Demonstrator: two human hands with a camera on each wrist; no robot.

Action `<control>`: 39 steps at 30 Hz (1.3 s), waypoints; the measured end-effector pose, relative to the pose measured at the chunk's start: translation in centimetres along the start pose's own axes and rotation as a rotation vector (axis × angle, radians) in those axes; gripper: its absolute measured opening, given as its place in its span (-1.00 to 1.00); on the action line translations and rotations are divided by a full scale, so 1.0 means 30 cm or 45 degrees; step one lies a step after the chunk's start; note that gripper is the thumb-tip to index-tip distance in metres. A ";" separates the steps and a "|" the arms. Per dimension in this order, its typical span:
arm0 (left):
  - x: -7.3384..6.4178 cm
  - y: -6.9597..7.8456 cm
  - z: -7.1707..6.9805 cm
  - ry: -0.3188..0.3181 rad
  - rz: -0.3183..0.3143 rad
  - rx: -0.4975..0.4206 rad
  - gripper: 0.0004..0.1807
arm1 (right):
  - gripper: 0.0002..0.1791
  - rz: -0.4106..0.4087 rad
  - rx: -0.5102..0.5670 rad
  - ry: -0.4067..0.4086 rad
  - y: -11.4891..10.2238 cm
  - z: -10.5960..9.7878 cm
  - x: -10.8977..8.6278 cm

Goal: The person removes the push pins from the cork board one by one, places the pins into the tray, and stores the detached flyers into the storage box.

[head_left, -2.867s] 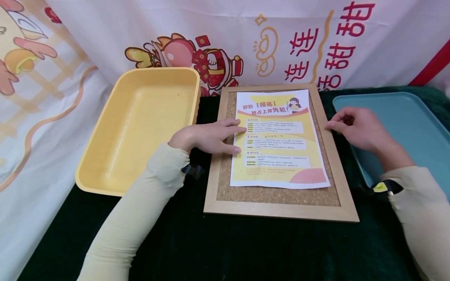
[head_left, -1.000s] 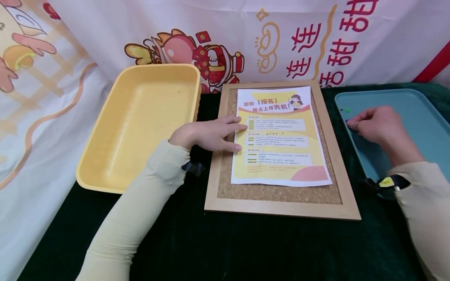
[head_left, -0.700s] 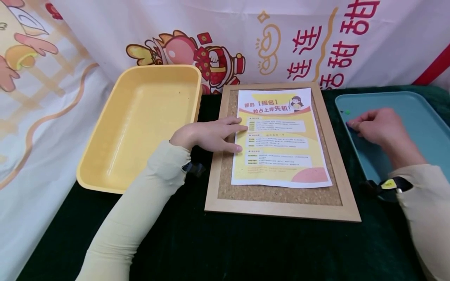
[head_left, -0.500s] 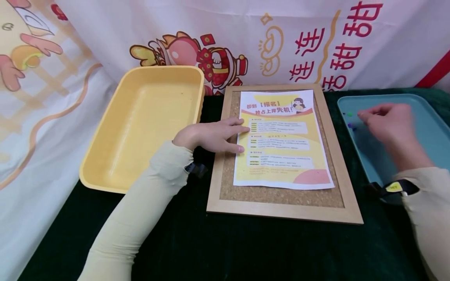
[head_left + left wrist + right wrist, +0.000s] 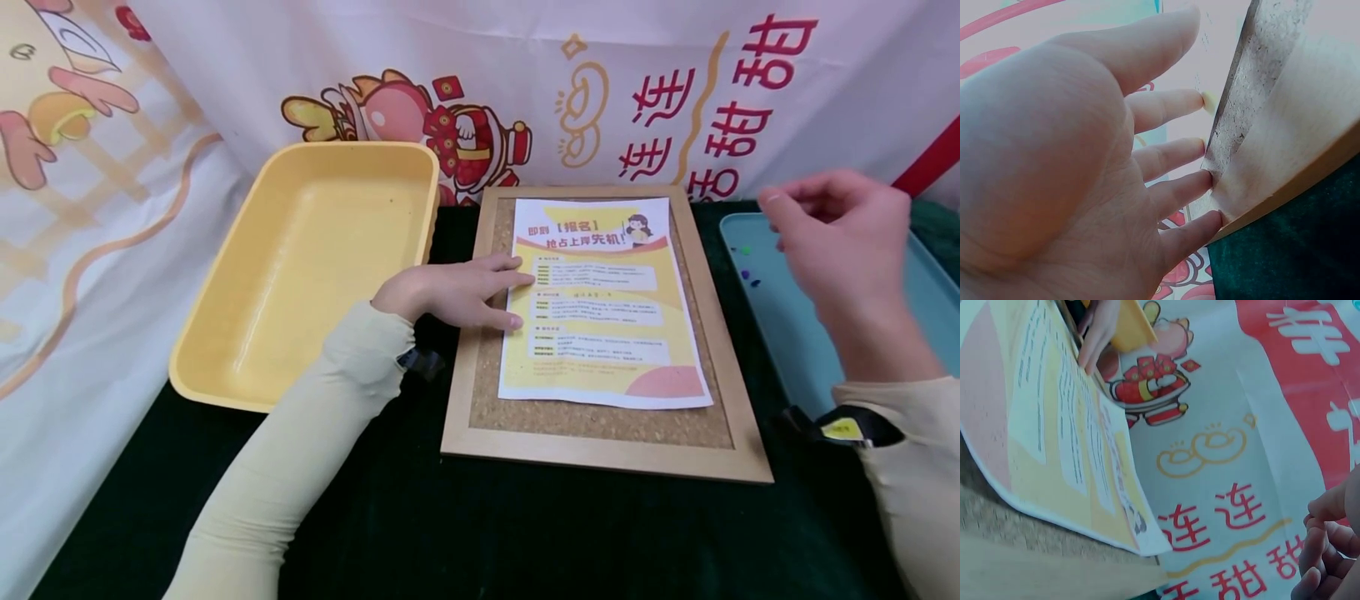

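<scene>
My left hand [image 5: 459,293] lies spread at the left side of a yellow and white printed flyer [image 5: 600,333], fingertips on its edge. The flyer rests on a wood-framed cork board [image 5: 600,421]. In the left wrist view, the fingers [image 5: 1169,112] reach straight onto the paper and the frame. My right hand [image 5: 847,237] is raised over the blue tray [image 5: 787,350], thumb and index fingertips together; I cannot tell whether something small is between them. In the tray's left part lie a small green piece [image 5: 745,250] and small purple pieces [image 5: 754,283].
A deep yellow bin [image 5: 330,250] stands left of the board, behind my left forearm. A dark green cloth [image 5: 487,533] covers the table. At the back hangs a white printed curtain [image 5: 510,50] with red lettering.
My right hand went from the board's right edge to the small pieces in the tray, then rose above them, uncovering the purple ones. My left hand stays on the flyer.
</scene>
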State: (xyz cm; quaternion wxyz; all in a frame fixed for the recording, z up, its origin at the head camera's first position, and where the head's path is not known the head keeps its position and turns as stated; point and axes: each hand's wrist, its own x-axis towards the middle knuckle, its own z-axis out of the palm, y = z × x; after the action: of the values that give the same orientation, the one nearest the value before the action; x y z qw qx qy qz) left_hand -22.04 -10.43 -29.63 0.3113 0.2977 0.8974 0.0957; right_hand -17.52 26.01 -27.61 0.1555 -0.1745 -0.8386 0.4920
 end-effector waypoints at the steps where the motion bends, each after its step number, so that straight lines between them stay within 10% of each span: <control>1: 0.000 0.001 0.000 -0.001 -0.001 0.003 -0.14 | -0.60 -0.011 -0.002 -0.007 -0.005 0.003 -0.005; 22: -0.003 0.006 -0.003 -0.002 0.014 0.017 -0.14 | -0.41 -0.115 -0.305 -0.276 0.000 0.101 -0.051; 39: 0.017 -0.004 -0.001 0.120 0.069 0.021 -0.21 | -0.26 -0.014 -0.149 -0.576 0.076 0.191 -0.031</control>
State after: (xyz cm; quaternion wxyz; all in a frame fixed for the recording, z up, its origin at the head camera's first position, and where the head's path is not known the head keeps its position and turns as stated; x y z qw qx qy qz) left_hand -22.43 -10.24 -29.91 0.2636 0.3198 0.9033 0.1105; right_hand -18.83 22.22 -32.38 -0.0443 -0.0640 -0.8801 0.4684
